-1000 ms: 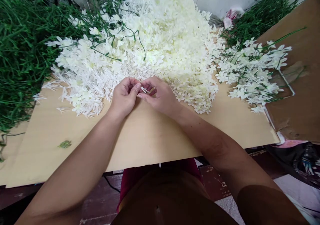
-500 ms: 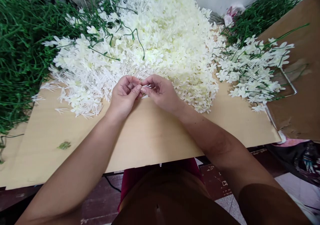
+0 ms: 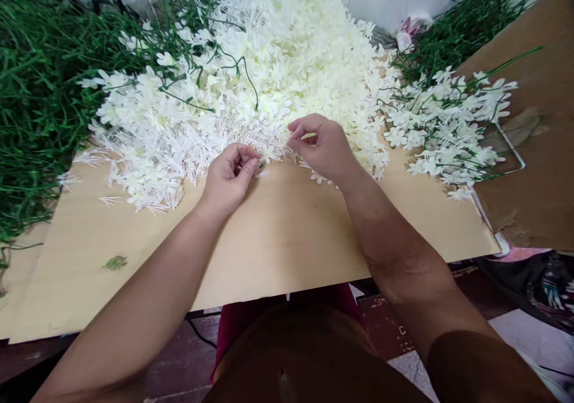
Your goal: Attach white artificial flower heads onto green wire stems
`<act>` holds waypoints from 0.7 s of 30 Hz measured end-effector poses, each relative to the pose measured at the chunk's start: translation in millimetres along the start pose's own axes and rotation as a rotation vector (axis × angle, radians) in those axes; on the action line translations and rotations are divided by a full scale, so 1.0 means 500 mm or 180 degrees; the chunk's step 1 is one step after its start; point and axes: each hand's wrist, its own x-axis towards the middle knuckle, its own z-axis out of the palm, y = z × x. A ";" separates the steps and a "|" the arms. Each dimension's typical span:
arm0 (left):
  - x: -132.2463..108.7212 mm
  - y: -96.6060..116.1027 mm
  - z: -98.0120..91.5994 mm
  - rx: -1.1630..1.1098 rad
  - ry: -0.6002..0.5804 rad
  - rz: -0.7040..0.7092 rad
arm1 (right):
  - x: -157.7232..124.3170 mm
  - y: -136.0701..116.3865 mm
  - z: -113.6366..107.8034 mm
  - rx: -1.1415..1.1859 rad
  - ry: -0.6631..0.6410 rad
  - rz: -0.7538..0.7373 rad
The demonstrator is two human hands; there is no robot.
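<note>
A large heap of white and cream artificial flowers (image 3: pixel 309 50) covers the back middle of the table, with thin white stamen pieces (image 3: pixel 188 149) along its front edge. My left hand (image 3: pixel 231 176) is closed in a pinch at the front of the heap; what lies between its fingertips is too small to name. To the right and a little farther back, my right hand (image 3: pixel 323 146) is also pinched, over the front of the flowers. Whatever its fingertips hold is too small to make out. The two hands are apart.
Green plastic stems (image 3: pixel 40 80) are piled at the left, with another green bunch (image 3: pixel 466 26) at the back right. White flowers on green stems (image 3: pixel 452 128) lie beside a brown cardboard box (image 3: pixel 533 152). A small green scrap (image 3: pixel 115 262) rests on the tabletop (image 3: pixel 287 235) at front left.
My right hand has moved away from my left, rightward and slightly back over the flowers. My left hand has barely moved and remains pinched.
</note>
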 end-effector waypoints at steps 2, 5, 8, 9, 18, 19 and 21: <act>0.000 -0.005 -0.002 0.0428 0.0069 0.0152 | -0.006 -0.006 0.020 -0.0405 -0.0180 -0.0223; 0.004 -0.015 -0.009 0.0932 0.0199 0.0392 | -0.013 -0.020 0.060 -0.1077 -0.0389 -0.0346; 0.008 -0.023 -0.017 0.1123 0.0249 0.0491 | -0.011 -0.024 0.082 -0.1431 -0.0413 -0.0212; 0.009 -0.024 -0.019 0.1150 0.0249 0.0500 | -0.010 -0.023 0.084 -0.1407 -0.0356 -0.0207; 0.004 -0.005 -0.009 0.0346 0.0045 0.0085 | -0.017 -0.016 0.070 0.0181 0.0040 -0.0343; 0.004 -0.003 -0.007 0.0192 0.0015 -0.0003 | -0.017 -0.016 0.071 0.0197 0.0066 -0.0364; 0.004 -0.003 -0.005 -0.0013 0.0008 -0.0163 | -0.018 -0.016 0.074 0.0144 0.0096 -0.0439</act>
